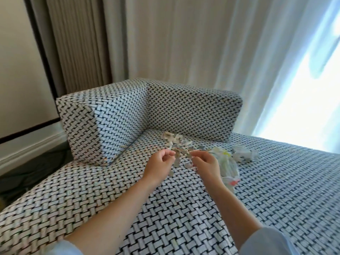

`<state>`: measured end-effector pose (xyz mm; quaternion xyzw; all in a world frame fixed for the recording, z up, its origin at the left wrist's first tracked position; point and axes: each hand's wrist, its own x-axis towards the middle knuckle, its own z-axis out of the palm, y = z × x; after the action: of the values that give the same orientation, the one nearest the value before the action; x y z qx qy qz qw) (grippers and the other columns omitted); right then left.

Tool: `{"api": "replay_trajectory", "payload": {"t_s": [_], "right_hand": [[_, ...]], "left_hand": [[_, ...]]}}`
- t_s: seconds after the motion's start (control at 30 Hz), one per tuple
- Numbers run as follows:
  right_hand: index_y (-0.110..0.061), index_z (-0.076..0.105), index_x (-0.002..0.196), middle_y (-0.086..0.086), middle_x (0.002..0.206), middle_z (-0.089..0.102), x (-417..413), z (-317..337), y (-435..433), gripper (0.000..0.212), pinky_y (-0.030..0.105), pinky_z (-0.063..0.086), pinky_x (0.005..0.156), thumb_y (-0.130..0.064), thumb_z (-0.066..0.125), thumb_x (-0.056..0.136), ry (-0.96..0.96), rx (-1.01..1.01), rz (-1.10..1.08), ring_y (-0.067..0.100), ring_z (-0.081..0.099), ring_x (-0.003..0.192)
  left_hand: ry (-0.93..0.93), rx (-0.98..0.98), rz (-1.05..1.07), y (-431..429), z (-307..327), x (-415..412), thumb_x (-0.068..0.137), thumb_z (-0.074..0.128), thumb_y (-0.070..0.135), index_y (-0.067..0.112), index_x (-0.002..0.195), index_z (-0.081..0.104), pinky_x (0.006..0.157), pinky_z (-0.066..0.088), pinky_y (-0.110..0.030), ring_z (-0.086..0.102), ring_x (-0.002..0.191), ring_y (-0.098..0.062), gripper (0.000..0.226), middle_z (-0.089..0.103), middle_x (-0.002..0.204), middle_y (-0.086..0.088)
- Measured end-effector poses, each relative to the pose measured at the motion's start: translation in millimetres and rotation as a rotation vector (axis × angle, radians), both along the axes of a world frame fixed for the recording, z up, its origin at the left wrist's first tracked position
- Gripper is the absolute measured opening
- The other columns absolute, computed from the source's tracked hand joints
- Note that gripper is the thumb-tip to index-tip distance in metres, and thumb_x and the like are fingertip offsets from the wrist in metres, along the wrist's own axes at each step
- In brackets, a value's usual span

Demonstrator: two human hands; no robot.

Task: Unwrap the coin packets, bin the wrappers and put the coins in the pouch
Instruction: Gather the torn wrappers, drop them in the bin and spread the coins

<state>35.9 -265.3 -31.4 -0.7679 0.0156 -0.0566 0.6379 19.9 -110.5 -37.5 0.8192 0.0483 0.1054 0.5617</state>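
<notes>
- Coin packets [174, 139], crumpled and papery, lie mid-frame on the basket-weave sofa [276, 190] by its bolster.
- Your left hand [160, 165] and right hand [207, 165] each pinch a blurred packet [177, 153] between them.
- Flat round coins [171, 173] lie below; crinkled plastic [227, 162] sits right.

Woven-pattern sofa [184, 208], beige curtains [165, 43], bright sheer-covered window [303, 98], possibly dark floor [27, 173]

Left hand [159, 163]: forearm bare, extended forward, fingers curled in a pinch. Right hand [207, 165]: likewise extended, fingertips pinched, near left.
</notes>
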Motion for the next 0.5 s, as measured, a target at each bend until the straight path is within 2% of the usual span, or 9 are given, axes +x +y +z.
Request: {"api": "replay_trajectory", "payload": {"t_s": [0.07,0.13,0.2,0.23,0.3,0.37,0.43,0.5], "right_hand": [[-0.021,0.071,0.094,-0.003,0.069,0.062,11.8,-4.8,-11.2,0.017,0.018,0.038,0.049,-0.013,0.06,0.084,-0.007,-0.002,-0.02,0.007,0.045,0.054],[-0.025,0.07,0.094,-0.007,0.075,0.066,19.8,-8.3,-16.4,0.018,0.016,0.04,0.052,-0.014,0.06,0.084,-0.007,-0.015,-0.018,0.005,0.048,0.055],[-0.027,0.067,0.096,-0.007,0.084,0.067,27.3,-12.0,-19.2,0.02,0.018,0.045,0.062,-0.012,0.059,0.084,-0.022,-0.05,-0.006,0.005,0.054,0.067],[-0.026,0.067,0.097,-0.006,0.088,0.067,31.3,-14.4,-19.7,0.022,0.022,0.047,0.069,-0.012,0.058,0.083,-0.032,-0.071,-0.008,0.006,0.057,0.075],[-0.031,0.065,0.096,-0.007,0.102,0.066,40.6,-19.7,-19.7,0.023,0.033,0.05,0.085,-0.015,0.057,0.082,-0.039,-0.115,-0.028,0.011,0.057,0.092],[-0.037,0.06,0.093,-0.003,0.117,0.062,48.9,-24.7,-18.8,0.022,0.044,0.048,0.09,-0.018,0.057,0.082,-0.02,-0.163,-0.027,0.017,0.051,0.097],[-0.037,0.058,0.107,0.001,0.13,0.054,57.6,-30.6,-19.9,0.028,0.046,0.045,0.094,-0.02,0.055,0.084,-0.013,-0.249,-0.03,0.02,0.046,0.107],[-0.027,0.053,0.13,0.0,0.142,0.044,65.4,-35.6,-22.2,0.044,0.044,0.038,0.105,-0.02,0.053,0.086,-0.008,-0.36,-0.049,0.019,0.037,0.13]], "left_hand": [[-0.005,0.03,-0.006,-11.1,-7.9,12.0,0.093,0.058,0.026,0.031,0.097,0.063,0.075,0.054,-0.034,0.062,0.083,-0.014,0.008,0.065,0.091,0.004],[-0.014,0.067,-0.005,-15.7,-13.0,19.6,0.094,0.058,0.027,0.035,0.096,0.061,0.069,0.054,-0.023,0.061,0.082,-0.007,0.009,0.064,0.091,0.01],[-0.024,0.092,0.005,-18.6,-16.6,26.8,0.095,0.057,0.027,0.039,0.093,0.059,0.059,0.048,-0.01,0.058,0.079,0.0,0.012,0.062,0.09,0.014],[-0.025,0.101,0.012,-19.5,-17.5,30.1,0.095,0.057,0.027,0.039,0.093,0.058,0.057,0.046,-0.009,0.058,0.078,0.001,0.013,0.063,0.091,0.015],[-0.023,0.122,0.027,-21.2,-19.2,37.4,0.094,0.056,0.027,0.038,0.097,0.059,0.061,0.051,-0.014,0.06,0.079,0.0,0.012,0.064,0.092,0.015],[-0.02,0.155,0.042,-22.6,-21.0,44.8,0.094,0.056,0.025,0.038,0.101,0.059,0.064,0.053,-0.021,0.061,0.083,0.0,0.014,0.063,0.096,0.016],[-0.025,0.2,0.056,-23.3,-22.8,52.4,0.093,0.058,0.023,0.039,0.102,0.058,0.066,0.051,-0.02,0.058,0.087,0.002,0.019,0.061,0.099,0.017],[-0.028,0.248,0.077,-23.7,-24.4,60.3,0.091,0.06,0.021,0.038,0.105,0.059,0.068,0.051,-0.021,0.056,0.088,0.0,0.023,0.058,0.103,0.016]]}}
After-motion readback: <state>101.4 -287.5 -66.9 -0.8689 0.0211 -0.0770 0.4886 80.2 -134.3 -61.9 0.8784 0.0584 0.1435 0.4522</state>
